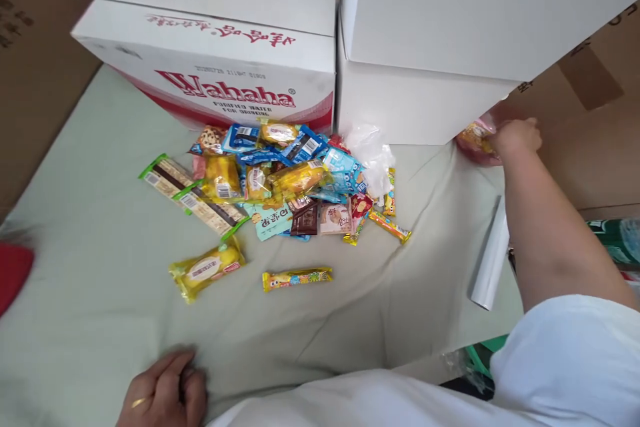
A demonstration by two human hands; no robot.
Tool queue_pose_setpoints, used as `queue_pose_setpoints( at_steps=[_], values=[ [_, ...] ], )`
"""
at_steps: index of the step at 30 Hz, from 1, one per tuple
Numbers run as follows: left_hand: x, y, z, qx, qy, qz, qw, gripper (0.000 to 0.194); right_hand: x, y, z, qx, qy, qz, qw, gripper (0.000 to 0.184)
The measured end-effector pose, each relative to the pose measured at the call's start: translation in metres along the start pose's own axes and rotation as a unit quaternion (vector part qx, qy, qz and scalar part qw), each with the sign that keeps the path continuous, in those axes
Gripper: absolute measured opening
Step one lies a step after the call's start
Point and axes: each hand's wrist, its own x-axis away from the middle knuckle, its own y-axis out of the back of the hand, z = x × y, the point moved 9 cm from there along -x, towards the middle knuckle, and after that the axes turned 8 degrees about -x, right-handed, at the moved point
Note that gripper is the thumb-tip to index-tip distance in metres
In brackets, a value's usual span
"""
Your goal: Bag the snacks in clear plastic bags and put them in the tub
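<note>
My right hand reaches far right beside the white box, its fingers closed on a clear bag of snacks half hidden behind that box. My left hand rests on the pale green cloth at the near edge, fingers curled under, a gold ring on one finger, nothing visible in it. A heap of wrapped snacks lies in the middle. A yellow cake packet and a yellow candy stick lie apart in front of it.
A white and red Wahaha carton stands behind the heap. Brown cardboard walls the left side and more stands at the right. A white roll lies under my right arm. A red thing shows at the left edge.
</note>
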Motion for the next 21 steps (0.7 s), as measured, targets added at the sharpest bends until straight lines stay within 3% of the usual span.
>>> queue_pose_setpoints(
  at_steps=[3, 5, 8, 11, 13, 14, 16, 18, 19, 21],
  values=[
    [-0.001, 0.006, -0.007, -0.014, -0.038, -0.034, 0.999, 0.02, 0.033, 0.029, 0.039, 0.152, -0.036, -0.111, 0.981, 0.028],
    [-0.002, 0.007, -0.008, -0.012, -0.045, -0.043, 0.998, 0.021, 0.067, 0.019, 0.08, 0.162, -0.008, -0.094, 0.982, 0.017],
    [-0.002, 0.008, -0.01, 0.002, -0.055, -0.054, 0.997, 0.019, 0.13, -0.045, 0.137, 0.09, 0.064, 0.1, 0.989, 0.022],
    [-0.002, 0.009, -0.008, 0.025, -0.047, -0.053, 0.997, 0.015, 0.202, -0.118, 0.18, 0.081, 0.163, 0.312, 0.933, 0.025],
    [-0.002, 0.008, -0.004, 0.054, -0.029, -0.04, 0.997, 0.014, 0.235, -0.147, 0.192, 0.109, 0.201, 0.383, 0.895, 0.024],
    [-0.001, 0.008, -0.001, 0.078, -0.019, -0.032, 0.996, 0.013, 0.241, -0.152, 0.194, 0.119, 0.196, 0.383, 0.895, 0.02],
    [0.0, 0.009, 0.004, 0.142, 0.001, -0.014, 0.99, 0.013, 0.242, -0.145, 0.195, 0.099, 0.138, 0.327, 0.93, 0.016],
    [0.001, 0.014, 0.01, 0.216, 0.035, 0.0, 0.976, 0.016, 0.245, -0.124, 0.198, 0.017, 0.057, 0.266, 0.962, 0.012],
    [0.0, 0.017, 0.011, 0.254, 0.052, 0.007, 0.966, 0.016, 0.252, -0.113, 0.202, -0.042, 0.016, 0.246, 0.968, 0.012],
    [-0.002, 0.023, 0.003, 0.33, 0.075, 0.032, 0.94, 0.017, 0.28, -0.1, 0.216, -0.168, -0.058, 0.242, 0.954, 0.019]
  ],
)
